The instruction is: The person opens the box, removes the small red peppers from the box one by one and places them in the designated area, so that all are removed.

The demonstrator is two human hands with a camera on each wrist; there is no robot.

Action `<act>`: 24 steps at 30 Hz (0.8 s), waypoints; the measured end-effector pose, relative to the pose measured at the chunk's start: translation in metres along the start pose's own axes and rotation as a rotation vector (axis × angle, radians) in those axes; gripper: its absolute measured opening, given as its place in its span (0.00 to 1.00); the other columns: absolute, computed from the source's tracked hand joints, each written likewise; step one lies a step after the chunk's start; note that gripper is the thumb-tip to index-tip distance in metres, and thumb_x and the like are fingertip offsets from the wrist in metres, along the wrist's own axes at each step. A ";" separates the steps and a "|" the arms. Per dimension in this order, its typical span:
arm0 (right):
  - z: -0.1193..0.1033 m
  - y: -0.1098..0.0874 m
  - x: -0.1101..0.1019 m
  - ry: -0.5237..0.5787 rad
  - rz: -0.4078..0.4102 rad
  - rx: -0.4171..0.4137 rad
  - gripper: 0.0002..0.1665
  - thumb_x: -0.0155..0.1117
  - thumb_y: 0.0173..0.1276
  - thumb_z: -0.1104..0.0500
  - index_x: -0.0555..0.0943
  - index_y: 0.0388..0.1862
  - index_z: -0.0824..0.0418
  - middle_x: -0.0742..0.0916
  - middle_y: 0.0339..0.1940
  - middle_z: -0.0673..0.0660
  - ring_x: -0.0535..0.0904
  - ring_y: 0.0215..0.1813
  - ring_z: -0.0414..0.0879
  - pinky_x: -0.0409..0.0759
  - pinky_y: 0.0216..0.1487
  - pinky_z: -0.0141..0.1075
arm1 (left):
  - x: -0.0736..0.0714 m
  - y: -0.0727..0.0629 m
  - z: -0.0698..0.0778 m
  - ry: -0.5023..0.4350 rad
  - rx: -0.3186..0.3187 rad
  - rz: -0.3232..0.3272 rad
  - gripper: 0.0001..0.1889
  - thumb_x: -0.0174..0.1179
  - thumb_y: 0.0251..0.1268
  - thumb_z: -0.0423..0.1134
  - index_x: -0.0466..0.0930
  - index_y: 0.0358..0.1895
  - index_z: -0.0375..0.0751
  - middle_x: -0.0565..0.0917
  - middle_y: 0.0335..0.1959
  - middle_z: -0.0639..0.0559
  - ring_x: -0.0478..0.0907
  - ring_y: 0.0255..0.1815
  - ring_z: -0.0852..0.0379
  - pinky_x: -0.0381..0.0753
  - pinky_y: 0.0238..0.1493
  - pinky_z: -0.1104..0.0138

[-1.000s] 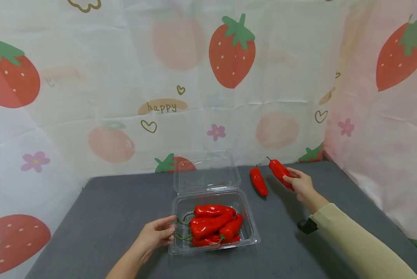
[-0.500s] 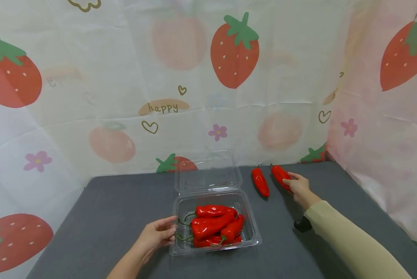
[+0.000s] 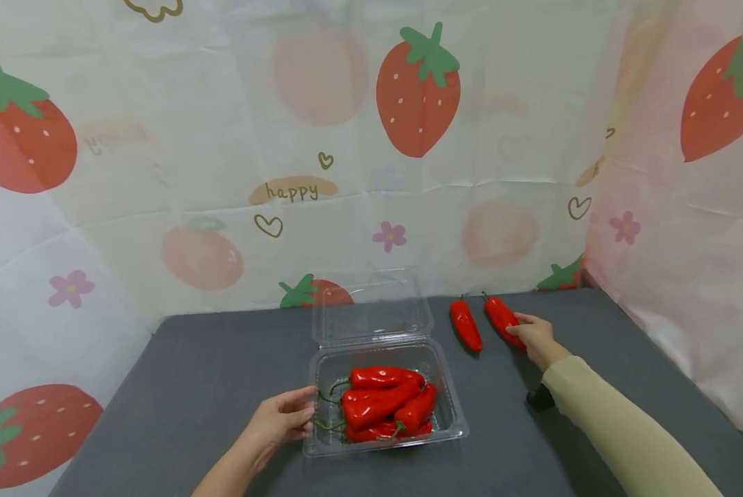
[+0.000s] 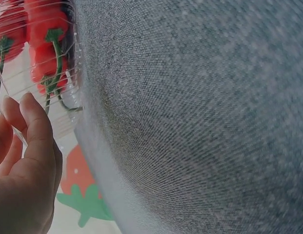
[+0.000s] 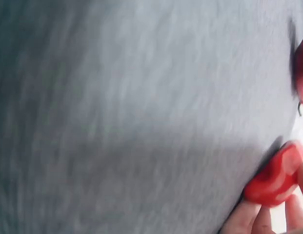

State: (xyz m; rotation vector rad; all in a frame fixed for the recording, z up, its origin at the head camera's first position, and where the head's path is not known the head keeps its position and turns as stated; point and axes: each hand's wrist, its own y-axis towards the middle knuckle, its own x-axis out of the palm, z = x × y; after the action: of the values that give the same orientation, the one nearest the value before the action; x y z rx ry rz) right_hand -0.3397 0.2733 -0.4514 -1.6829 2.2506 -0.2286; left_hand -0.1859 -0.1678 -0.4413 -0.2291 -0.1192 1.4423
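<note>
My left hand (image 3: 280, 419) pinches the left rim of a clear plastic clamshell container (image 3: 452, 414), whose lid (image 3: 371, 324) stands raised at the back. Thumb and fingers lie on either side of the plastic edge in the left wrist view. Several red peppers (image 3: 371, 404) with green stems are piled inside. At the back right, my right hand (image 3: 536, 338) grips the near end of a red pepper (image 3: 500, 317), stem pointing away, low at the grey cloth. Another red pepper (image 3: 465, 326) lies just left of it. The right wrist view shows the gripped pepper (image 5: 273, 183) between thumb and fingers.
Grey cloth (image 3: 235, 366) covers the table. Behind it hangs a pale curtain (image 3: 222, 152) printed with strawberries, and a pink-toned one (image 3: 676, 241) closes the right side. A dark object (image 3: 541, 398) shows at the right wrist.
The right hand has lowered its pepper toward the cloth, beside the loose pepper, and shifted slightly nearer. My left hand keeps its hold on the container.
</note>
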 end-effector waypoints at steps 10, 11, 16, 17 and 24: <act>-0.001 0.001 -0.005 -0.078 -0.027 -0.005 0.36 0.58 0.70 0.66 0.59 0.75 0.66 0.60 0.74 0.70 0.64 0.67 0.59 0.71 0.52 0.41 | 0.000 0.001 0.000 0.008 0.000 0.002 0.25 0.55 0.67 0.24 0.64 0.66 0.21 0.82 0.41 0.45 0.79 0.27 0.58 0.81 0.32 0.66; -0.001 0.001 -0.005 -0.076 -0.029 -0.006 0.36 0.58 0.70 0.65 0.59 0.75 0.66 0.60 0.75 0.70 0.64 0.67 0.59 0.71 0.53 0.42 | 0.001 0.001 0.000 0.011 0.000 0.003 0.25 0.56 0.67 0.24 0.65 0.66 0.21 0.82 0.41 0.45 0.79 0.27 0.58 0.81 0.32 0.66; -0.001 0.000 -0.007 -0.060 -0.033 -0.011 0.37 0.58 0.71 0.65 0.58 0.75 0.67 0.58 0.75 0.70 0.61 0.71 0.61 0.65 0.65 0.49 | 0.002 0.003 0.000 0.017 -0.001 0.010 0.25 0.56 0.67 0.25 0.65 0.66 0.22 0.82 0.42 0.46 0.79 0.28 0.58 0.81 0.32 0.65; -0.001 -0.001 -0.007 -0.055 -0.036 -0.012 0.37 0.58 0.71 0.65 0.57 0.75 0.67 0.57 0.75 0.70 0.60 0.72 0.61 0.63 0.67 0.51 | 0.002 0.003 -0.001 0.018 0.000 0.011 0.25 0.57 0.67 0.25 0.65 0.66 0.22 0.82 0.42 0.46 0.79 0.28 0.58 0.81 0.32 0.65; -0.002 -0.009 -0.013 -0.049 -0.078 -0.018 0.38 0.56 0.72 0.65 0.53 0.77 0.67 0.54 0.76 0.71 0.54 0.74 0.66 0.57 0.70 0.53 | 0.001 0.000 0.001 0.010 0.007 0.006 0.25 0.56 0.67 0.25 0.64 0.66 0.22 0.82 0.43 0.44 0.79 0.27 0.59 0.81 0.32 0.67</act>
State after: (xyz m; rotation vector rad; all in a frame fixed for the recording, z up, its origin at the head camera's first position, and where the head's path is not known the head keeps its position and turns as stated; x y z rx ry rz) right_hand -0.3288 0.2824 -0.4442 -1.7682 2.1607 -0.1837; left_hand -0.1860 -0.1663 -0.4409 -0.2310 -0.1050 1.4467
